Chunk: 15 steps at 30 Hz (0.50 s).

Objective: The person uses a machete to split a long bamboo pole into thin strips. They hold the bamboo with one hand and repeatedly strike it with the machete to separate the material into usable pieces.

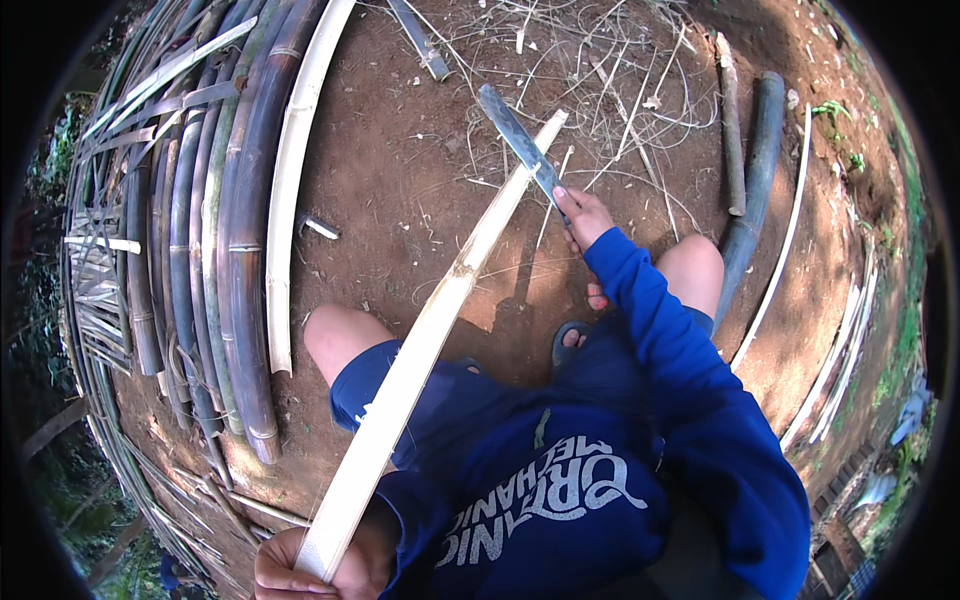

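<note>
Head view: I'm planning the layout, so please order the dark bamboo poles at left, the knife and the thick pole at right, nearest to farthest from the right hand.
1. Knife: in the right hand's grip.
2. Thick pole: lying to the hand's right.
3. Dark bamboo poles: at the picture's left.

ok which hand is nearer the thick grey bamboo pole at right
Right. The right hand is left of the bamboo pole, apart from it; the left hand is farther, lower left.

Two hands [586,217], one knife [515,135], one bamboo strip [428,335], two knees [345,338]; the stacked poles [246,300] are too crowded to count.
</note>
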### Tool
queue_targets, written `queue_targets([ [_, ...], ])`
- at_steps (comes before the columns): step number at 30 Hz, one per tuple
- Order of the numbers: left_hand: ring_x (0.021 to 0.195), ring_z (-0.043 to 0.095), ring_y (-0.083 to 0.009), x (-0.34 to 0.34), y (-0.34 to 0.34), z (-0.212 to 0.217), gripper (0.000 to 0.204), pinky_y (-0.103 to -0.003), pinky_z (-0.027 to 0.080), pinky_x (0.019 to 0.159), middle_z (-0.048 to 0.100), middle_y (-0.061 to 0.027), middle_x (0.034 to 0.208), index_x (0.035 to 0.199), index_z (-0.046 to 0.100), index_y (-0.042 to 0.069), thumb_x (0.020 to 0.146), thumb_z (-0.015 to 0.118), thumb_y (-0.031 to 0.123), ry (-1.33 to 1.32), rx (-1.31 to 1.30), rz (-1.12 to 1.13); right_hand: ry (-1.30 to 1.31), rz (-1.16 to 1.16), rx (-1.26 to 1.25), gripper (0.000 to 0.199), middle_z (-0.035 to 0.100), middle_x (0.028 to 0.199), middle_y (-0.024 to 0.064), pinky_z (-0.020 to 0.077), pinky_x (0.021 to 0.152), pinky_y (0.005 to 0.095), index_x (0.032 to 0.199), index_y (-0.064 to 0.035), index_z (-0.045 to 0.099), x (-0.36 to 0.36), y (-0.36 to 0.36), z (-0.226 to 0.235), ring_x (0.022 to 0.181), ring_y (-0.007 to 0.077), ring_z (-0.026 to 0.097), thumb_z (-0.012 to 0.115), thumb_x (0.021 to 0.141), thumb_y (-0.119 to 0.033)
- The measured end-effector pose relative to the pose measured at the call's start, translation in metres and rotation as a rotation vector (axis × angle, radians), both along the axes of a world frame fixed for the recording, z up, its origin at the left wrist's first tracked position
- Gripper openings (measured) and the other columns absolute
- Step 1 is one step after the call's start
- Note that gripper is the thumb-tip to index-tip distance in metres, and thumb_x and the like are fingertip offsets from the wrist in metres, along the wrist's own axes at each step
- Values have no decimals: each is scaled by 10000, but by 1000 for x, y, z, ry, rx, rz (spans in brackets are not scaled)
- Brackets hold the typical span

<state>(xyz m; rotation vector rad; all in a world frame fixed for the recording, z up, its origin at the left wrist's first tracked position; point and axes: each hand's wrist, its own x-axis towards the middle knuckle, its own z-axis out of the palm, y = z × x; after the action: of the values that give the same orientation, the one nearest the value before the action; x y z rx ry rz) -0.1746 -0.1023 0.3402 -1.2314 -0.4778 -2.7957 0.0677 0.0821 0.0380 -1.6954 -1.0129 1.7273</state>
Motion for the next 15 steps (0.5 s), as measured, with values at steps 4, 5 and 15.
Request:
queue_targets([
  [4, 361, 348, -35, -3, 0, -1, 438, -164, 343, 397, 295, 66, 489, 767, 435, 84, 1010, 318, 429, -12, -1, 12, -3, -31, -11, 380, 416, 486, -1, 308, 342, 282, 983, -84, 612, -5, -9, 16, 354, 107, 398, 510, 955, -449],
  [5, 361, 351, -36, -3, 1, -1, 434, -163, 344, 396, 298, 65, 489, 768, 435, 83, 1011, 318, 423, -9, -4, 26, 5, -12, 26, 382, 419, 477, 0, 314, 349, 289, 984, -90, 622, -19, -9, 28, 357, 108, 397, 518, 950, -456],
  [15, 368, 353, -37, -3, -3, -2, 369, -162, 352, 407, 299, 57, 488, 754, 416, 86, 1024, 280, 298, -14, 16, 22, -142, 42, 61, 406, 432, 501, 5, 319, 344, 276, 1040, -111, 610, -15, 11, 26, 363, 112, 408, 493, 948, -488],
])
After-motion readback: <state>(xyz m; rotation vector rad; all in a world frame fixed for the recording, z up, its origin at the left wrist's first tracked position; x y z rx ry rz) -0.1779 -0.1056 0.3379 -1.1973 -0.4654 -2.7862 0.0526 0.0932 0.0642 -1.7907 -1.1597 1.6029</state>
